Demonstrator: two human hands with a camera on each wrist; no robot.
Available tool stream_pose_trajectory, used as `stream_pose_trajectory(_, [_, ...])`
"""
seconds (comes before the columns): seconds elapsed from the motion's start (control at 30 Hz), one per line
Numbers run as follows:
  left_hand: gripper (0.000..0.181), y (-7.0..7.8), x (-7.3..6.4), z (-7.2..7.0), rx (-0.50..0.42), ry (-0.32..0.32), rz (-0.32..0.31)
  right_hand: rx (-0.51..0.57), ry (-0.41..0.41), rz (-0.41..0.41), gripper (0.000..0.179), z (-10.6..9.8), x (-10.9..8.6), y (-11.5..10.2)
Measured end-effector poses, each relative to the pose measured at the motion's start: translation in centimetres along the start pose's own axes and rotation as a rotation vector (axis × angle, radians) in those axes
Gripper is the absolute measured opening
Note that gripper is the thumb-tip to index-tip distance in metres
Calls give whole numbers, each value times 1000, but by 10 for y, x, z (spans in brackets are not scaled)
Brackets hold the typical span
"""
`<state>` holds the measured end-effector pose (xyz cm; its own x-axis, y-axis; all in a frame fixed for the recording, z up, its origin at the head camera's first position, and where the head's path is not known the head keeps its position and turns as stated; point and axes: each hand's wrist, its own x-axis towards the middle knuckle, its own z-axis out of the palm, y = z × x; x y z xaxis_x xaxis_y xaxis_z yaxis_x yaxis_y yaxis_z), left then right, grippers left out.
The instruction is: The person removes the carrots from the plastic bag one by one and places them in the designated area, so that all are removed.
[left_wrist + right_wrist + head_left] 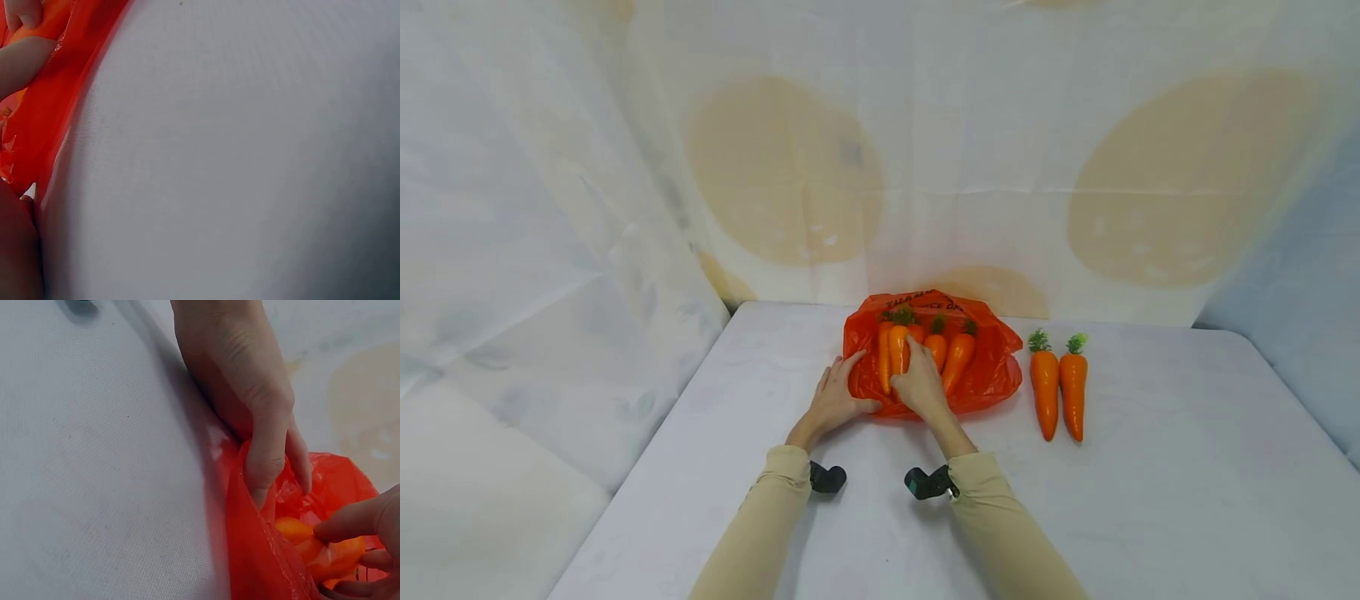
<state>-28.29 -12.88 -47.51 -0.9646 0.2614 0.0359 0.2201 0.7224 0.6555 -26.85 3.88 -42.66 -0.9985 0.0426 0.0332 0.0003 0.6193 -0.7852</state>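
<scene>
A red-orange plastic bag with dark lettering lies on its side, its mouth toward me. Several orange carrots with green tops lie in it. My left hand rests at the bag's left side, fingers spread and thumb at the front rim; in the right wrist view that thumb reaches over the rim. My right hand is in the bag's mouth and grips a carrot, index finger extended along it. In the right wrist view its fingers lie on the orange carrot, partly covered by the bag.
Two more carrots lie side by side on the white table, right of the bag, tops pointing away. A pale cloth wall with tan circles stands right behind the bag. Cloth also hangs along the left and right sides.
</scene>
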Motion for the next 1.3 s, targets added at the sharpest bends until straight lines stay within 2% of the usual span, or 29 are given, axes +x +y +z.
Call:
stream_pose_trajectory(0.57, [89,1,-1,2,-1,-3,9,28,22,-6,73,-3,0,4])
stream_pose_trajectory(1.03, [89,4,-1,2,-26,-10,-4,104,66,7,75,-14,-3,1])
stream_pose_trajectory(1.3, [90,3,-1,4,-3,-15,-18,163,98,26,78,-18,-1,4])
